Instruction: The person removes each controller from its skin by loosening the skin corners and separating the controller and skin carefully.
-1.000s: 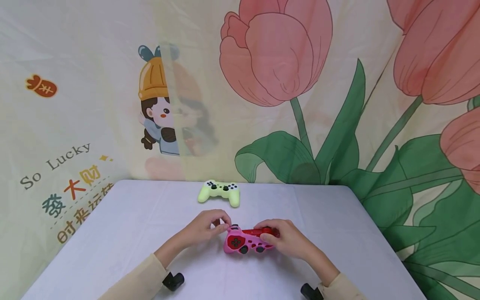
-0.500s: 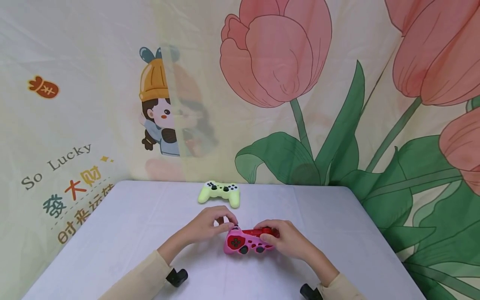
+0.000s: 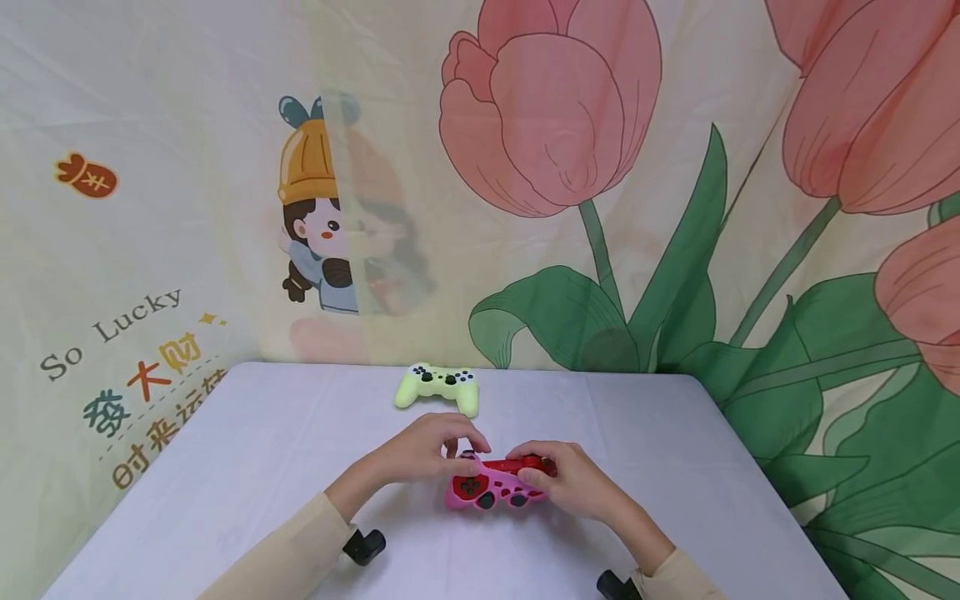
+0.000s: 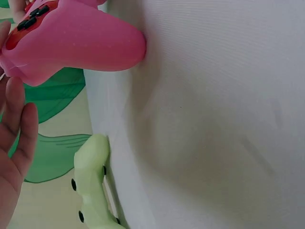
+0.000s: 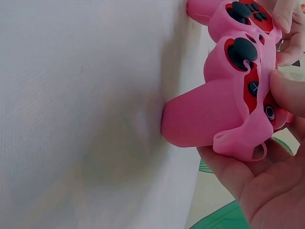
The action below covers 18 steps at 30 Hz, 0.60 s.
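A red game controller (image 3: 519, 465) stands on the table in a pink silicone cover (image 5: 205, 114), which is peeled back at its right end so that red shell and buttons show. My right hand (image 3: 572, 477) grips that end, thumb on the face and fingers behind. At the left end my left hand (image 3: 422, 448) has its thumb and fingers at the cover's top edge, pinching it. In the left wrist view the left fingertips (image 4: 15, 90) meet the pink edge; part of the hand is cut off there.
A pale green game controller (image 3: 437, 384) lies farther back on the table (image 3: 637, 433), close to its rear edge. Behind hangs a printed cloth (image 3: 555, 125) with large tulips. Black wrist cameras (image 3: 364, 547) sit at both cuffs.
My left hand has slid right along the top of the controller, its thumb now over the left end. The right hand and the pale green controller stay nearly as they were.
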### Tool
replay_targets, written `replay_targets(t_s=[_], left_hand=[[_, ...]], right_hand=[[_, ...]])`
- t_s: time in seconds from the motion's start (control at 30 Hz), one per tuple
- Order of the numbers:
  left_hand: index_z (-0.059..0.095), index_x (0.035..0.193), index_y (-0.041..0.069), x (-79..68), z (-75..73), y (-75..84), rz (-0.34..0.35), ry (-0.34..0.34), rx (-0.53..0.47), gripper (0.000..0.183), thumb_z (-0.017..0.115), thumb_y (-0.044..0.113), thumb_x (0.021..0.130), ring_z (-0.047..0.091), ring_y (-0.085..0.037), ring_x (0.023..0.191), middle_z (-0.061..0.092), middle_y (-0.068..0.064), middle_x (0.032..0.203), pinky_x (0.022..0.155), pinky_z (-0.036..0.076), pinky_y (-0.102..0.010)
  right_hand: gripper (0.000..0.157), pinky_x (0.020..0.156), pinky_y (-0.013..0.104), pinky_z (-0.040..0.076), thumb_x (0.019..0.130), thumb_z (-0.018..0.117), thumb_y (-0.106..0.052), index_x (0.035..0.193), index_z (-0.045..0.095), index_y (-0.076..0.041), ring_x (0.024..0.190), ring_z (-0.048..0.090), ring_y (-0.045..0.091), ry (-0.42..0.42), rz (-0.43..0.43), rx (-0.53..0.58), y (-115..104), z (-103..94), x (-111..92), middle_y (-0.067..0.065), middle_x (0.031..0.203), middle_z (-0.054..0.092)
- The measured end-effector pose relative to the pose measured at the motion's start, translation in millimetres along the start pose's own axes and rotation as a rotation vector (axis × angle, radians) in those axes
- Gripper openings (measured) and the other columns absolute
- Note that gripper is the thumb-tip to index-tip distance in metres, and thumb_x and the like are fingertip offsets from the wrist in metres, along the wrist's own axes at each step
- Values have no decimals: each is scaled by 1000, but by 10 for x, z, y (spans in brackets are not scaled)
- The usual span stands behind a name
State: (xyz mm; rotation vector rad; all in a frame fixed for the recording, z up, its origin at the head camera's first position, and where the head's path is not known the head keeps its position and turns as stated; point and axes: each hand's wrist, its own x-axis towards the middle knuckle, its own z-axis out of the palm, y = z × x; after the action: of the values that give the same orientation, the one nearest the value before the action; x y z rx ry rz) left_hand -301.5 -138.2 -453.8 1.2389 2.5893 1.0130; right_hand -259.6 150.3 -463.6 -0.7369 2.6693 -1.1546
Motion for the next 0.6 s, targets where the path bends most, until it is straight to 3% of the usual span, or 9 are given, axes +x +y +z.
replay_targets(t_s=[0.23, 0.43, 0.6], left_hand=[[80, 116, 30, 31, -26, 72, 26, -9, 155, 21, 80, 30, 95, 53, -9, 108, 71, 23, 109, 94, 48, -34], [80, 110, 35, 48, -37, 99, 4, -41, 149, 18, 80, 26, 94, 54, -6, 111, 69, 27, 105, 99, 48, -36], [81, 108, 32, 74, -43, 116, 35, -62, 179, 15, 80, 25, 95, 59, -4, 109, 71, 27, 105, 101, 49, -34]], right_hand=[[22, 81, 29, 55, 102, 73, -24, 124, 75, -27, 93, 63, 15, 6, -16, 3, 9, 1, -8, -9, 109, 73], [22, 79, 29, 54, 102, 73, -24, 124, 75, -27, 91, 63, 15, 6, -20, 6, 9, 5, -11, -10, 107, 72], [23, 77, 28, 55, 102, 74, -23, 124, 75, -27, 90, 62, 16, 7, -8, 16, 12, 11, -2, -8, 107, 72]])
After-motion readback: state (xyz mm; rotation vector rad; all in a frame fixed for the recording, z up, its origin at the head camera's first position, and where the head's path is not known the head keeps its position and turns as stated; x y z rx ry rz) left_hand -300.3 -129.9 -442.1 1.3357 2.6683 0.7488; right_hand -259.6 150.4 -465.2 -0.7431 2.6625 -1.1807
